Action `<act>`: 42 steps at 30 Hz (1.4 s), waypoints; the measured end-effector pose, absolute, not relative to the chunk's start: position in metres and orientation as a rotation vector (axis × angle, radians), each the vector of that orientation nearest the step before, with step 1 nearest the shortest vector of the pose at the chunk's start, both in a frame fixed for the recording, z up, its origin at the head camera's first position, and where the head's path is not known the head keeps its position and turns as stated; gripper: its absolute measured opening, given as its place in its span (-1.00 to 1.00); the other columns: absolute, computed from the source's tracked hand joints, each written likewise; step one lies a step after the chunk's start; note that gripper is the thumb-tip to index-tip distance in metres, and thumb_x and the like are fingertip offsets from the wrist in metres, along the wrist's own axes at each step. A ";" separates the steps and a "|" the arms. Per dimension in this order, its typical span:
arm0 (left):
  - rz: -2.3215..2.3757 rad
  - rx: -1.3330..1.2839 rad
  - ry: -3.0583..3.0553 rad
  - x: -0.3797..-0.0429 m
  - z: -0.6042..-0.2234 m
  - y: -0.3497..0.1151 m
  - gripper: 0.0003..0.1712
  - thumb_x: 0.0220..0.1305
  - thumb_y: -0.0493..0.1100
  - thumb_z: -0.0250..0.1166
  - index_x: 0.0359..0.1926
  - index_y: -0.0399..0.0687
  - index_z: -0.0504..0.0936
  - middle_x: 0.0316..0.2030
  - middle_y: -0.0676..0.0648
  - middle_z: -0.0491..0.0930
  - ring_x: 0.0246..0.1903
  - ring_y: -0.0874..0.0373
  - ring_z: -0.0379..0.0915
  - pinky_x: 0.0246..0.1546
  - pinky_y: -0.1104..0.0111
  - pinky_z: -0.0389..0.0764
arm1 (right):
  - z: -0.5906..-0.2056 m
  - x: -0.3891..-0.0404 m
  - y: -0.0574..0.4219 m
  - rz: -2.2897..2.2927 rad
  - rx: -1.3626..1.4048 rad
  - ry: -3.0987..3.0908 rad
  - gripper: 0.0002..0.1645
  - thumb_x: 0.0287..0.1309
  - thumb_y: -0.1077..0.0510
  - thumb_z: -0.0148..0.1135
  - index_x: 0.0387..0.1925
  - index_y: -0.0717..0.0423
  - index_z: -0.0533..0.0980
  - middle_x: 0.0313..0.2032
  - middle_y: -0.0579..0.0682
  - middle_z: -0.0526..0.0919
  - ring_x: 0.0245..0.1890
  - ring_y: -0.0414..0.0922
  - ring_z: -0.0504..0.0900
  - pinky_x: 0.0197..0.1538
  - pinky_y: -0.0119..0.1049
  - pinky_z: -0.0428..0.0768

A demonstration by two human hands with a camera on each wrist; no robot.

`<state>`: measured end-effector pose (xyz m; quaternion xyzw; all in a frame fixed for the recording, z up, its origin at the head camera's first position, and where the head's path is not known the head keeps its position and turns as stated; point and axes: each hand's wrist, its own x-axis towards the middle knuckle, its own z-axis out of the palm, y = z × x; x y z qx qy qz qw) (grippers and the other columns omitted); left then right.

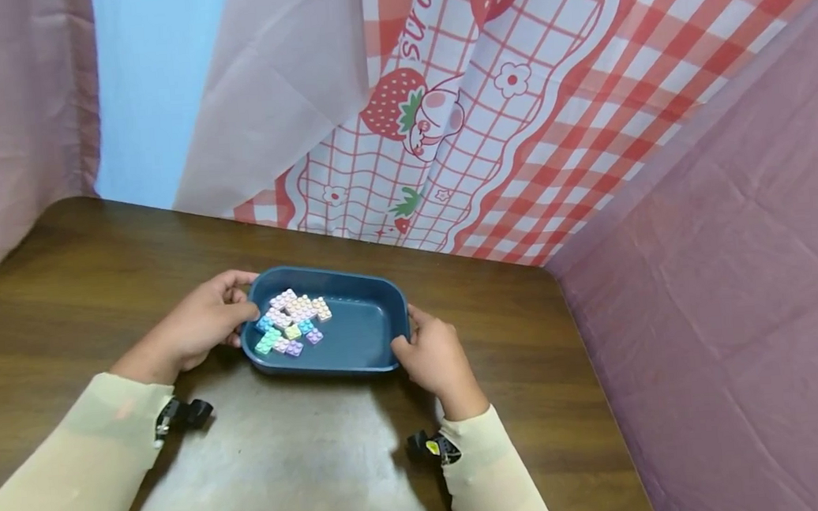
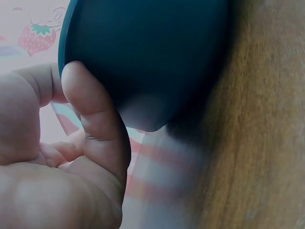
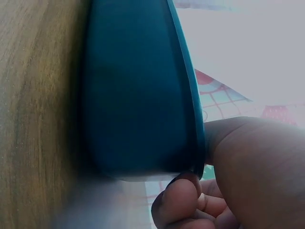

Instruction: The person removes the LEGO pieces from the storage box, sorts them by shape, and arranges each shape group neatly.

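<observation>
A dark blue rounded rectangular tray (image 1: 357,334) is held between both hands over the wooden table. Pastel building bricks (image 1: 302,306) in pink, white, blue, mint, yellow and lilac lie loose in its left half. At the left end, my left hand (image 1: 203,321) grips the rim, thumb at the top edge and fingers outside. My right hand (image 1: 433,357) pinches the rim at the opposite end. The left wrist view shows the thumb (image 2: 90,109) against the tray's outer wall (image 2: 143,52). In the right wrist view, fingertips (image 3: 178,202) sit at the tray's lower corner.
Brown wood-grain table (image 1: 533,405) lies under the tray, with a pale glossy patch (image 1: 274,463) toward the person. A strawberry-print checked cloth (image 1: 471,124) hangs behind. Pinkish curtains (image 1: 725,289) enclose the sides. A small black camera (image 1: 195,413) is strapped at the left wrist.
</observation>
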<state>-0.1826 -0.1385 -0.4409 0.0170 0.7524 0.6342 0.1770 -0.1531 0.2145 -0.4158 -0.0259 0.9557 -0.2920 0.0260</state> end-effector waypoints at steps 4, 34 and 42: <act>1.796 0.047 2.117 -0.186 -0.439 -0.139 -0.27 0.44 -0.26 0.20 0.54 -0.12 0.15 -0.13 -0.23 0.40 -0.41 0.05 0.51 -0.49 0.28 0.70 | -0.414 -0.154 0.214 -0.901 -0.070 2.939 -0.22 0.25 0.08 0.22 0.51 0.06 0.38 -0.76 -0.07 0.54 -0.81 -0.14 0.59 -0.66 -0.20 0.56; 1.847 0.073 2.047 -0.181 -0.446 -0.139 -0.22 0.38 -0.31 0.18 0.53 -0.15 0.07 -0.09 -0.25 0.41 -0.43 0.08 0.53 -0.53 0.31 0.68 | -0.401 -0.153 0.208 -0.842 -0.098 3.059 -0.33 0.28 -0.20 0.38 0.31 -0.03 0.52 -0.66 -0.08 0.45 -0.68 -0.13 0.43 -0.55 -0.22 0.45; 1.837 0.076 2.062 -0.181 -0.445 -0.138 -0.23 0.39 -0.28 0.20 0.53 -0.12 0.09 -0.11 -0.23 0.41 -0.45 0.08 0.51 -0.54 0.30 0.67 | -0.389 -0.155 0.198 -0.899 -0.225 3.032 -0.47 0.27 -0.21 0.40 0.13 -0.01 0.60 -0.54 -0.11 0.57 -0.60 -0.13 0.53 -0.44 -0.21 0.58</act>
